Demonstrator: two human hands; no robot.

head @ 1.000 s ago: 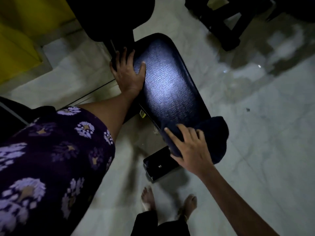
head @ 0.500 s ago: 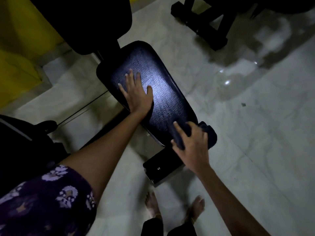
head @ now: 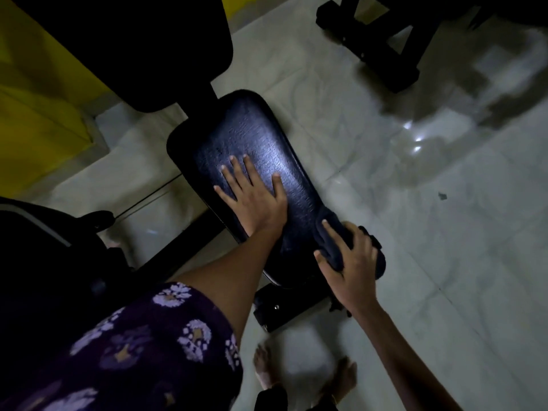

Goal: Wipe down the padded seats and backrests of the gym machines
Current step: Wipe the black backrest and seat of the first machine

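The padded seat [head: 261, 161] is lying across the middle of the frame, running toward the lower right. The left hand [head: 255, 200] is resting flat on it, fingers spread apart. The right hand [head: 351, 262] is gripping a dark cloth [head: 341, 241], seemingly bunched, at the seat's lower right end.

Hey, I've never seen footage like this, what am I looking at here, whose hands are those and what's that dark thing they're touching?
This is one picture from a camera worn on a person's head, looking down. There is no machine arm here, only two bare hands. The dark shiny pad is the padded seat of a gym machine standing on a pale tiled floor. The left hand lies flat on the seat with fingers spread. The right hand holds a dark cloth against the seat's near end. The person's bare feet show below.
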